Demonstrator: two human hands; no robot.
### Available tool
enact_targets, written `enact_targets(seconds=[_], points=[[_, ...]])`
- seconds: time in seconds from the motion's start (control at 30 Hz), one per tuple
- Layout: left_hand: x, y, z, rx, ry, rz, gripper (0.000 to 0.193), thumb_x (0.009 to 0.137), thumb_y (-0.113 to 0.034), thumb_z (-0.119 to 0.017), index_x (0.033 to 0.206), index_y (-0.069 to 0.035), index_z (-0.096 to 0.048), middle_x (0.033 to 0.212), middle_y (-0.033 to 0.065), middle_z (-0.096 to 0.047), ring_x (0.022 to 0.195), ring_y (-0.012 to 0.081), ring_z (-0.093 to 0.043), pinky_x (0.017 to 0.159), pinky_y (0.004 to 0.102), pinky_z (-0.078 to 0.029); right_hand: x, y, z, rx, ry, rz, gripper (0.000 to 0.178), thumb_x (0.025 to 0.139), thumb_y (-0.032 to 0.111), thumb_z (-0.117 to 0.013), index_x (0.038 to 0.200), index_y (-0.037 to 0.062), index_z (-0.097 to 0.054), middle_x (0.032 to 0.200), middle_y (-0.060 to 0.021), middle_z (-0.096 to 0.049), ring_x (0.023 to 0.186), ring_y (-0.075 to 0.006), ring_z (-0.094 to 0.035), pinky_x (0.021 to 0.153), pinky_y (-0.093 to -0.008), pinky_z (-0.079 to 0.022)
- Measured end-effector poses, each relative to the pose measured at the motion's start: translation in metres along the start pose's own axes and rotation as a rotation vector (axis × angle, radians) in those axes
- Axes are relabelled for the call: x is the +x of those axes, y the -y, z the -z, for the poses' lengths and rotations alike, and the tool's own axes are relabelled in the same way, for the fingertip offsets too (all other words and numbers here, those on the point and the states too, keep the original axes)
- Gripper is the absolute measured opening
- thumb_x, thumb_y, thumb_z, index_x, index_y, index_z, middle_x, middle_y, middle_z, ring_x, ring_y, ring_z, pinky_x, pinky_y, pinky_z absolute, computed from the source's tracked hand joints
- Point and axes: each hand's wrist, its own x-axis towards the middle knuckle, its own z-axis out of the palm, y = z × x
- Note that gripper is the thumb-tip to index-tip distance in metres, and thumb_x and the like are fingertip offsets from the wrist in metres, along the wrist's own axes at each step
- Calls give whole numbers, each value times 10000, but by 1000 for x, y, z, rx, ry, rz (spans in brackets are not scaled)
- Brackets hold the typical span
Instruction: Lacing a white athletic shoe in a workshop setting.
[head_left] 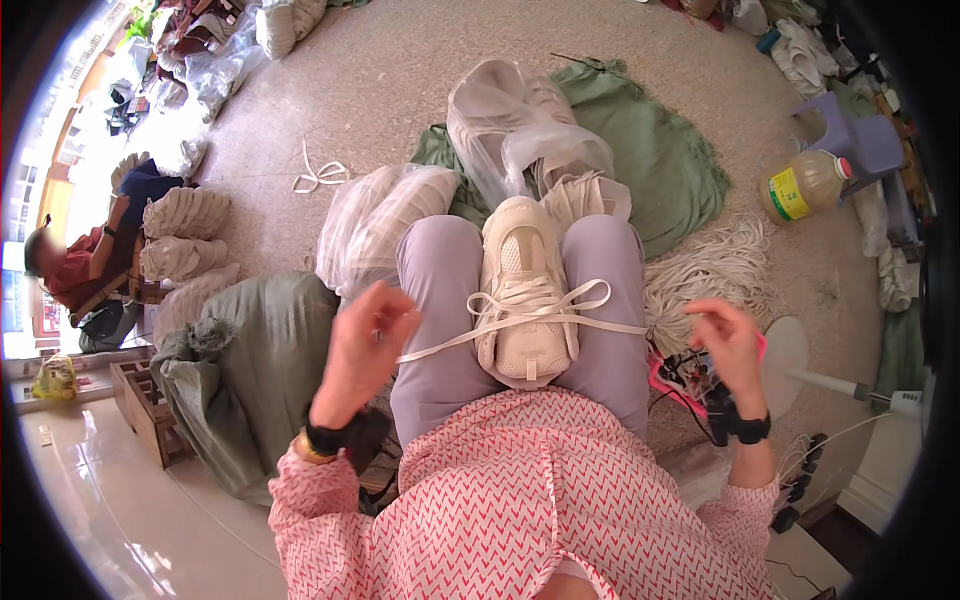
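Observation:
A beige lace-up sneaker (528, 270) rests between my thighs, its toe pointing away from me. Its pale shoelace (540, 318) is tied in a bow, with a loop on each side and loose ends trailing across both thighs. My left hand (366, 345) is raised left of the shoe, fingers loosely bent and apart, close to one lace end but seemingly not on it. On the other side my right hand (728, 345) hovers with bent, parted fingers, away from the other lace end. Neither hand shows anything in it.
Plastic-wrapped shoes (385, 220) lie by my knees, more in a clear bag (510, 120) on green cloth (670, 160). Right are a lace bundle (715, 275), a liquid jug (805, 187) and a purple stool (860, 140). Stacked shoes (185, 235) and a seated person (85, 250) are left.

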Motion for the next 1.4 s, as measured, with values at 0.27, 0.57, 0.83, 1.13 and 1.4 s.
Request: enact_targets(seconds=[0.27, 0.57, 0.83, 1.13, 1.4], points=[[33, -34, -58, 20, 93, -84, 83, 922, -11, -703, 941, -6, -623, 731, 33, -635, 642, 108, -601, 616, 271, -493, 21, 57, -91, -327, 130, 372, 179, 914, 67, -759, 1077, 16, -706, 976, -100, -668, 711, -231, -676, 632, -324, -533], [36, -31, -44, -42, 225, -21, 97, 921, -42, -709, 937, -2, -622, 815, 82, -641, 691, 166, -588, 651, 308, -486, 26, 58, -105, -416, 158, 403, 111, 899, 61, -754, 956, 15, -669, 920, -110, -671, 736, -282, -689, 651, -366, -541], [43, -28, -45, -644, 539, 145, 152, 938, -103, -711, 898, -18, -591, 1112, 73, -566, 1090, 222, -502, 982, 346, -412, 20, 59, -74, -87, 346, 93, 91, 940, 47, -707, 906, -5, -640, 697, -33, -644, 608, -71, -592, 574, -265, -471], [34, -18, -65, -241, 250, -210, 239, 842, -27, -770, 980, -22, -575, 988, 73, -528, 852, 199, -557, 765, 304, -494, 0, 22, 4, -32, 358, -219, 67, 965, 35, -690, 915, 13, -652, 737, 16, -644, 616, -36, -588, 558, -208, -473], [26, -24, -64, -136, 220, -153, 213, 823, -36, -801, 903, -6, -606, 910, 78, -576, 765, 201, -611, 703, 319, -521, 24, 51, -59, -44, 274, -7, 156, 891, -4, -758, 1044, -7, -725, 877, -16, -689, 647, -50, -641, 569, -217, -485]])
